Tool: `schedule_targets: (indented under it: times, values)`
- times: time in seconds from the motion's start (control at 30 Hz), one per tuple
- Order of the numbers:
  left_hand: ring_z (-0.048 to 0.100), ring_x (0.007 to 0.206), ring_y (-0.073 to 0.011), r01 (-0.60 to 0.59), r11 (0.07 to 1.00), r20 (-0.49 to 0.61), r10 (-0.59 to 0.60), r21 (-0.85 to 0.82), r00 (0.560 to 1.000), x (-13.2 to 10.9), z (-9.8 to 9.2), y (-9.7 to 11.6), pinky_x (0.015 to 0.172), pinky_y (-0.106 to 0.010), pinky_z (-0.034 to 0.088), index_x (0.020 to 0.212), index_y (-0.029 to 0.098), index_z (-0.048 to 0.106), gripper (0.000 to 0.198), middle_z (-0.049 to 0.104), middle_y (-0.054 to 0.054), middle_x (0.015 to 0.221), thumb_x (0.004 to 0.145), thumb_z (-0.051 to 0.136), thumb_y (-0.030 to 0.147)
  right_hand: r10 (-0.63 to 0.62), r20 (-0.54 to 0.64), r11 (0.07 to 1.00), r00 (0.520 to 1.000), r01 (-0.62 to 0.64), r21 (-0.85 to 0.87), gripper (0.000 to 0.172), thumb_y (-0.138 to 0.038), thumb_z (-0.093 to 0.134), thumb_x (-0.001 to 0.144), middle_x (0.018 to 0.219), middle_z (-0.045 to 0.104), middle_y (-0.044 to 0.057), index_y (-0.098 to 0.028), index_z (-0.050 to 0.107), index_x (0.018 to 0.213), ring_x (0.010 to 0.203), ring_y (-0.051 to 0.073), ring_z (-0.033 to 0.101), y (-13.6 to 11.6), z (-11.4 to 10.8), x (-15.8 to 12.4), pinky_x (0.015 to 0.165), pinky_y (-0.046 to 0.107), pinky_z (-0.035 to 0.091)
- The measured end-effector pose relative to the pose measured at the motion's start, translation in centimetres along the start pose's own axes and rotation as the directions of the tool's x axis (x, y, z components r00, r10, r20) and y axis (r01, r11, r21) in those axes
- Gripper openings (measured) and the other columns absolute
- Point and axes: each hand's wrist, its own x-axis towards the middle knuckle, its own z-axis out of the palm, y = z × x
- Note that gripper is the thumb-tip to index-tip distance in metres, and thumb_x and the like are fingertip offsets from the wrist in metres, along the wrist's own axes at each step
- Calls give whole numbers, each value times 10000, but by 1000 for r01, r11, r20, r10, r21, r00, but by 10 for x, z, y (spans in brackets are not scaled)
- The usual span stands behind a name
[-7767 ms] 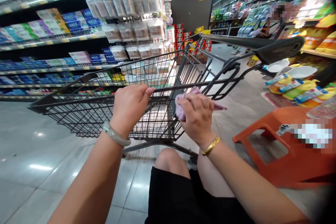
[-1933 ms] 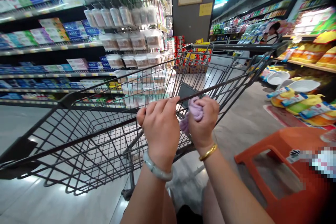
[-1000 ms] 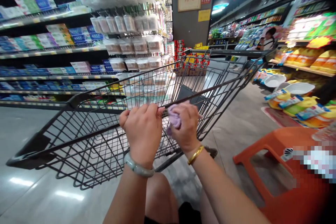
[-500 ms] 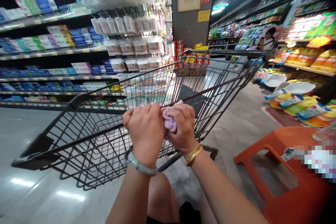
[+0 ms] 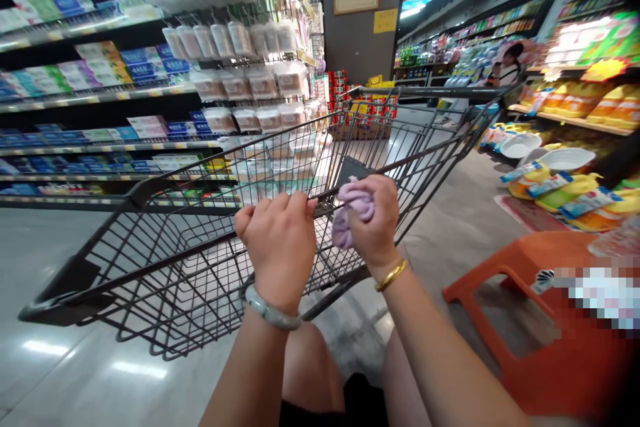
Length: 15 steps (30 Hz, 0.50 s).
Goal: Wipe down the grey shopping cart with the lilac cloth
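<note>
A black wire shopping cart [image 5: 185, 310] stands side-on in front of me, its basket holding nothing I can see. My left hand [image 5: 280, 240], a pale bangle on its wrist, is closed around the cart's upper side rail. To the right of it, my right hand [image 5: 377, 220] grips a bunched purple cloth [image 5: 354, 203] against the same rail. That wrist wears a gold bracelet. Part of the cloth hangs out below the fingers, and the right fingertips are hidden behind cloth and rail.
An orange plastic stool [image 5: 520, 320] stands close on my right, with a blurred-out item on top. Shelves of packaged goods [image 5: 105, 137] line the left side. Yellow detergent jugs [image 5: 585, 203] sit on the floor at right. Farther back, a person [image 5: 510, 67] is near the aisle.
My right hand has slid right along the rail with the purple cloth, opening a gap from my left hand. The left hand keeps its hold. The view has shifted slightly.
</note>
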Motion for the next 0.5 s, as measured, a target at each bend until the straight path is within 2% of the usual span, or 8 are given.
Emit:
schedule_targets:
  times: [0.07, 0.13, 0.2, 0.27, 0.33, 0.37, 0.43, 0.5]
  values:
    - [590, 852, -273, -9, 1000, -5, 9, 7, 1000, -1, 1, 0, 880, -472, 296, 869, 246, 642, 358, 698, -54, 818, 1060, 368, 376, 72, -77, 997, 994, -74, -26, 397, -114, 582, 791, 1112, 618, 63, -267, 607, 1157, 1101, 249, 591, 6, -5, 1, 995, 494, 522]
    - [593, 852, -270, -21, 1000, -6, 21, 13, 1000, -1, 2, 1, 879, -471, 292, 871, 249, 632, 373, 690, -52, 813, 1067, 344, 385, 67, -39, 997, 997, -68, -36, 408, -115, 582, 794, 1119, 625, 67, -261, 618, 1174, 1106, 247, 590, 1, -4, -3, 999, 482, 520]
    - [593, 851, -268, -33, 999, -11, 34, 20, 999, -1, 3, 1, 867, -467, 291, 855, 250, 619, 393, 684, -54, 807, 1072, 323, 390, -27, 89, 999, 996, 29, -25, 354, -141, 601, 812, 1103, 632, 70, -248, 640, 1148, 1085, 240, 594, -10, 1, -12, 969, 445, 531]
    - [593, 847, -269, -50, 998, -17, 50, 28, 999, -1, 5, 0, 847, -462, 290, 852, 251, 619, 405, 685, -56, 802, 1074, 309, 388, -153, 209, 986, 966, 165, -41, 301, -165, 611, 833, 1100, 636, 68, -246, 654, 1120, 1069, 235, 598, -14, 4, -20, 940, 422, 531]
    - [594, 841, -270, -68, 997, -13, 68, 30, 998, 1, 5, -1, 819, -454, 289, 868, 249, 633, 401, 696, -63, 815, 1070, 312, 380, -200, 240, 970, 950, 227, -89, 258, -165, 610, 844, 1087, 631, 57, -260, 664, 1078, 1082, 233, 598, -5, 2, -22, 940, 420, 524]
    - [596, 834, -270, -76, 997, -5, 76, 31, 997, 2, 5, -1, 801, -448, 288, 879, 246, 641, 396, 701, -67, 822, 1067, 319, 377, -177, 212, 971, 961, 205, -119, 246, -152, 606, 839, 1078, 623, 53, -265, 666, 1049, 1105, 235, 593, 4, -1, -21, 954, 426, 520]
    - [605, 821, -269, -89, 995, 25, 88, 38, 996, 4, 4, -1, 761, -432, 279, 898, 237, 649, 391, 706, -71, 825, 1064, 324, 376, -62, 71, 986, 996, 72, -151, 229, -131, 597, 813, 1066, 596, 60, -251, 656, 999, 1144, 246, 577, 24, -7, -20, 989, 449, 519]
    - [619, 815, -267, -95, 994, 59, 91, 57, 994, 7, 3, 0, 733, -418, 270, 907, 229, 645, 393, 707, -68, 824, 1067, 314, 369, 27, -26, 988, 999, -31, -149, 257, -110, 580, 790, 1068, 580, 70, -237, 643, 1004, 1157, 253, 564, 34, -9, -23, 1029, 472, 506]
